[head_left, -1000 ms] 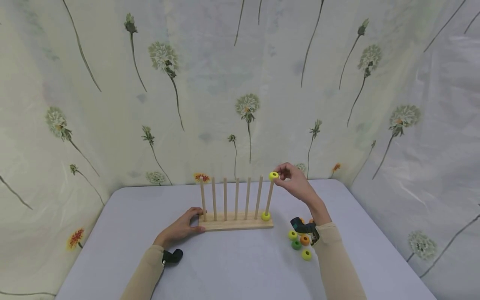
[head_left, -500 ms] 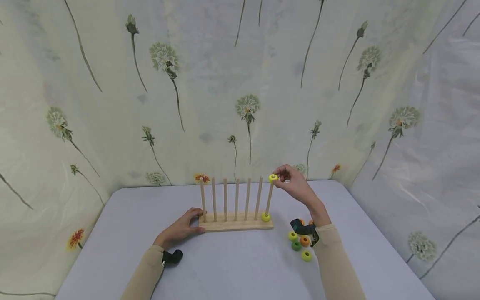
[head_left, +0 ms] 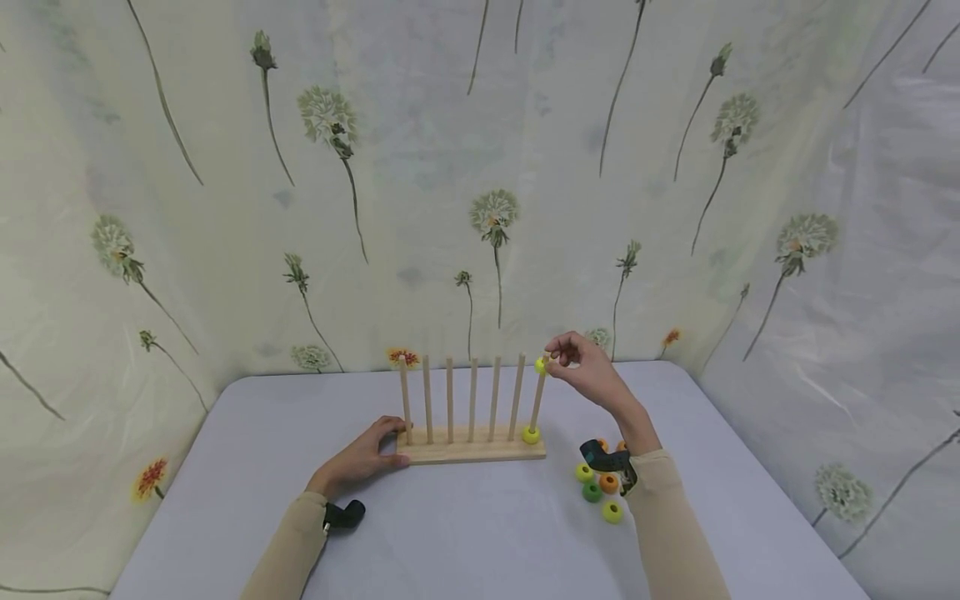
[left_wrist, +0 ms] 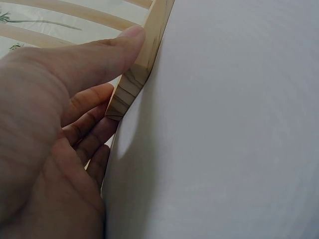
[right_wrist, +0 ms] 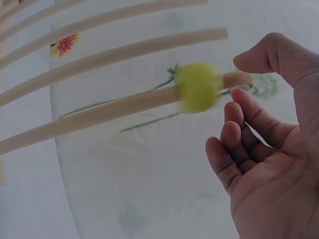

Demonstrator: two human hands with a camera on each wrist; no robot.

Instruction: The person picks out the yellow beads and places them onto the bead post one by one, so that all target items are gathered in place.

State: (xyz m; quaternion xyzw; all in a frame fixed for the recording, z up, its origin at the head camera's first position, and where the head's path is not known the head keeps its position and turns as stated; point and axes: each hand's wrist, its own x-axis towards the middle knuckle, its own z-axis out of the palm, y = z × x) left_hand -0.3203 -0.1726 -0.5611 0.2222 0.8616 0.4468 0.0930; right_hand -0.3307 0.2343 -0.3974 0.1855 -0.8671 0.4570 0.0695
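Note:
A wooden peg rack (head_left: 472, 452) with a row of upright pegs stands on the table. My left hand (head_left: 363, 450) grips its left end, thumb on the near edge and fingers behind, as the left wrist view shows around the base (left_wrist: 130, 92). On the rightmost peg, a yellow bead (right_wrist: 198, 88) is threaded just below the tip, blurred in the right wrist view. My right hand (right_wrist: 271, 144) is beside the peg tip, thumb and fingers parted and apart from the bead. Another yellow bead (head_left: 531, 435) sits at the foot of that same peg.
Right of the rack lie several loose beads, among them a green bead (head_left: 592, 492), an orange bead (head_left: 609, 482) and a yellow bead (head_left: 612, 512). Some are partly hidden by the right wrist camera (head_left: 606, 457). A dandelion-printed curtain (head_left: 420, 208) hangs behind the table.
The upper yellow bead has gone from the peg's tip to a little down the peg, and my right hand has let go of it. The left hand keeps its hold on the rack.

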